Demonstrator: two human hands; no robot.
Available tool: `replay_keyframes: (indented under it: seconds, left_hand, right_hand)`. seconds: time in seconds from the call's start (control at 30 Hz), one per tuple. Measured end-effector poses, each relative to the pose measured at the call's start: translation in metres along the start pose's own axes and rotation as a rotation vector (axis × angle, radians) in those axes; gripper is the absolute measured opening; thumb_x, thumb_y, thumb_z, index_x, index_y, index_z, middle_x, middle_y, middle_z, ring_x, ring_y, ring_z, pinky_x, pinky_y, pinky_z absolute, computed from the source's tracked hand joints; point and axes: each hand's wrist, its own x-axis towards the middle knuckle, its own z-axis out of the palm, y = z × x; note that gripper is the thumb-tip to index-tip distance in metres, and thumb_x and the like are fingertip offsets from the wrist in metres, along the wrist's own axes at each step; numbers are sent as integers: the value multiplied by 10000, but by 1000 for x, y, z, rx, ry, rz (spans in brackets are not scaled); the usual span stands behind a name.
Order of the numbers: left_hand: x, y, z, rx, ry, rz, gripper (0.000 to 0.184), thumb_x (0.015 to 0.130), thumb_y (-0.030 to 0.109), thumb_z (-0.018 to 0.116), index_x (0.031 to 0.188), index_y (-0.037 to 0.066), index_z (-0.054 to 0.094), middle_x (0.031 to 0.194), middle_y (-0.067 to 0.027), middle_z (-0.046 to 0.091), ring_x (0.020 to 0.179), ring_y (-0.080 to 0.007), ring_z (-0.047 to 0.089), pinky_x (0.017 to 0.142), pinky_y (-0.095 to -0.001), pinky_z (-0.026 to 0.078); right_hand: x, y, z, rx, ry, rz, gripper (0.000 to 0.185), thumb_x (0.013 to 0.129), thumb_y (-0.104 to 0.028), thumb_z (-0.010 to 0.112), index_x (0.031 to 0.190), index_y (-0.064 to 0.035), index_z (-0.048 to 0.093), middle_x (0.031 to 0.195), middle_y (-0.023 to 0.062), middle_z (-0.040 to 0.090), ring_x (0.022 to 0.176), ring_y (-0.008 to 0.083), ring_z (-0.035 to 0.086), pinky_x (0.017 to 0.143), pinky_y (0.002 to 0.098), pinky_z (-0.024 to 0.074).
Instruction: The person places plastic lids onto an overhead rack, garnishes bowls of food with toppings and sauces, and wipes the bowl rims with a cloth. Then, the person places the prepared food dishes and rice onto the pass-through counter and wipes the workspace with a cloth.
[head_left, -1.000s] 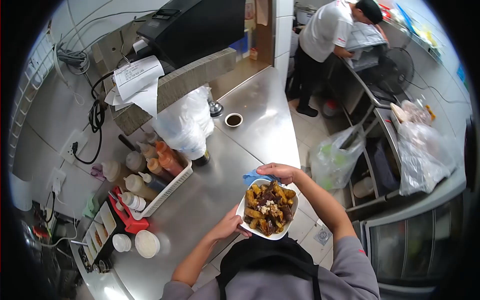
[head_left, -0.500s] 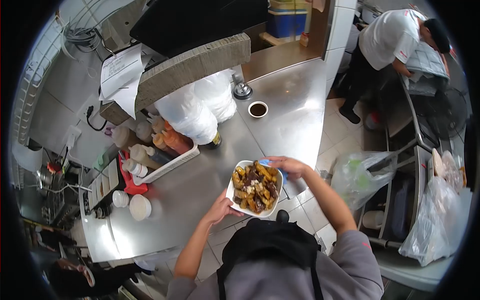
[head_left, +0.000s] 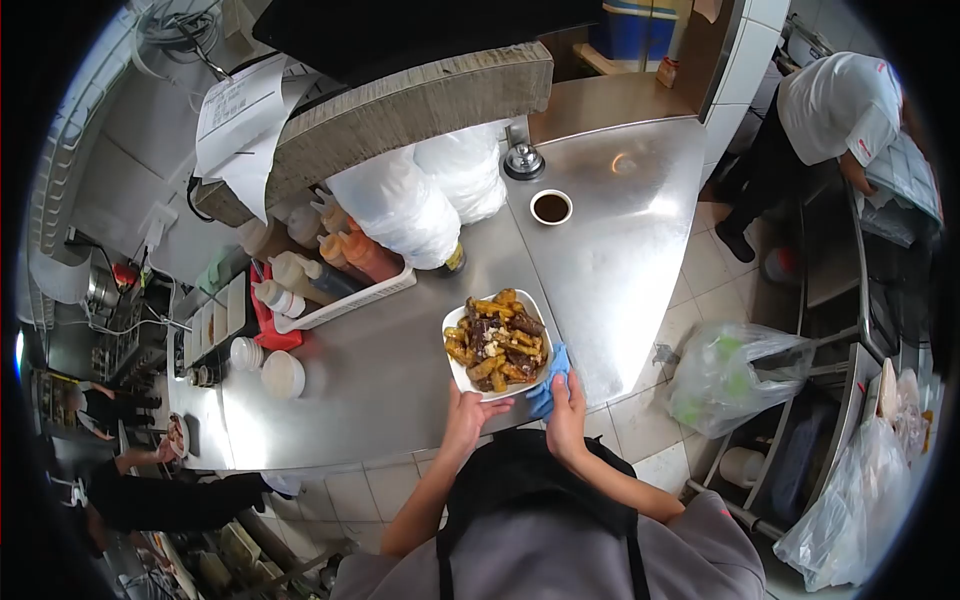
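A white square bowl (head_left: 457,375) of browned food pieces with pale crumbs on top is over the near edge of the steel counter (head_left: 400,350). My left hand (head_left: 469,412) grips the bowl's near left rim. At its right side, my right hand (head_left: 566,408) holds a blue cloth (head_left: 545,392) close against the bowl. Farther back on the counter stands a small cup of dark sauce (head_left: 551,207), with a silver call bell (head_left: 523,161) beside it.
Sauce bottles (head_left: 335,265) fill a white basket (head_left: 350,307) at the left, near white plastic bags (head_left: 400,205). A round white container (head_left: 283,375) sits nearer. A person (head_left: 840,110) bends at the right; another person (head_left: 170,495) is at lower left.
The bowl has moved left and farther over the counter. My right hand has come from the bowl's far side down to its right side, with the blue cloth. The view has turned.
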Motion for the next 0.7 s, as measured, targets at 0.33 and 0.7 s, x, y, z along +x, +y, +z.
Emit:
replay_keyframes:
  seconds: [0.33,0.7]
  left_hand:
    - [67,84,-49,741,1,154,459,945,380,342,1134,14,545,781,-42,581,641,-94,544,556,-236,468]
    - [55,89,-50,389,-211,-163,403,955,215,353,1307,19,338,1079,-109,551,827,-173,605,695,-302,531]
  right_hand:
    - [92,-59,-20,-735,-215,-42,421,813,-329,607,919,78,615,707,74,611,650,85,522,579,251,444]
    - [44,-10,-9,-217,-12,-72,413,897,-247,510,1145,83,488,956,76,598,839,85,531,722,210,434]
